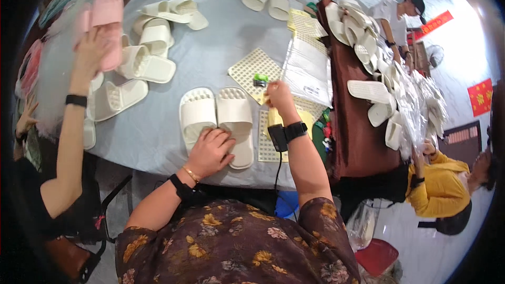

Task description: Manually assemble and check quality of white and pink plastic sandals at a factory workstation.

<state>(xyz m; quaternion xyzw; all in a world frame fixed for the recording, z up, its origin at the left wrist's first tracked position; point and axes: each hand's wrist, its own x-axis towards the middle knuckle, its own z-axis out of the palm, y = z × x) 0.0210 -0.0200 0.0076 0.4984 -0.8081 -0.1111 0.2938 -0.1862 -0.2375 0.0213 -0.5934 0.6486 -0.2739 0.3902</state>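
Note:
A pair of white slide slippers lies side by side on the table before me, a left slipper [198, 111] and a right slipper [234, 109], toes pointing away. My left hand [210, 150] rests across their heel ends, its fingers spread over the insoles. To the right, my right hand [280, 97] is closed with fingertips pinched together above yellowish sticker sheets [252, 68]. Whatever those fingertips hold is too small or hidden to name. Just beyond them sits a small green and black object [260, 79].
A co-worker's hand at left holds a blurred pink slipper [108, 13] near several white slippers [152, 66]. Another white pair [265, 1] lies at the far edge. Plastic packaging [310, 68] borders a brown surface [363, 147] heaped with slippers; two people are beyond.

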